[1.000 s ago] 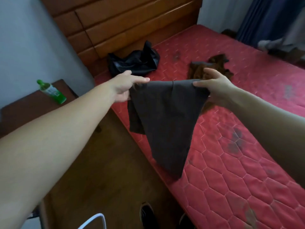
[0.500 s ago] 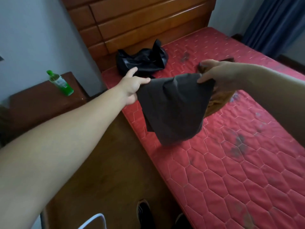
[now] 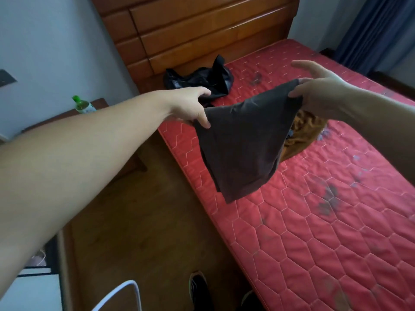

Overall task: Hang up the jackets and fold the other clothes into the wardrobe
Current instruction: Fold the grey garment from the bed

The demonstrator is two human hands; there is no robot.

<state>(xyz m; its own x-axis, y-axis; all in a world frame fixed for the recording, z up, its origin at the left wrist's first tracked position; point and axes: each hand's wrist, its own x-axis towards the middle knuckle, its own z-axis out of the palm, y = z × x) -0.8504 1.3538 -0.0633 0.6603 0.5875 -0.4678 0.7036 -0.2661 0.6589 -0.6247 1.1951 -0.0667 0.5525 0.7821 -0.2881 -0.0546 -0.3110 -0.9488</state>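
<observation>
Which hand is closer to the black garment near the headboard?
Left. The left hand is just in front of the black garment; the right hand is farther right. Both pinch the dark grey cloth.

Both my arms reach forward; left grip (image 3: 189,104) pinches the dark garment (image 3: 242,144), right grip (image 3: 321,89) pinches its other corner, upper fingers spread.
</observation>
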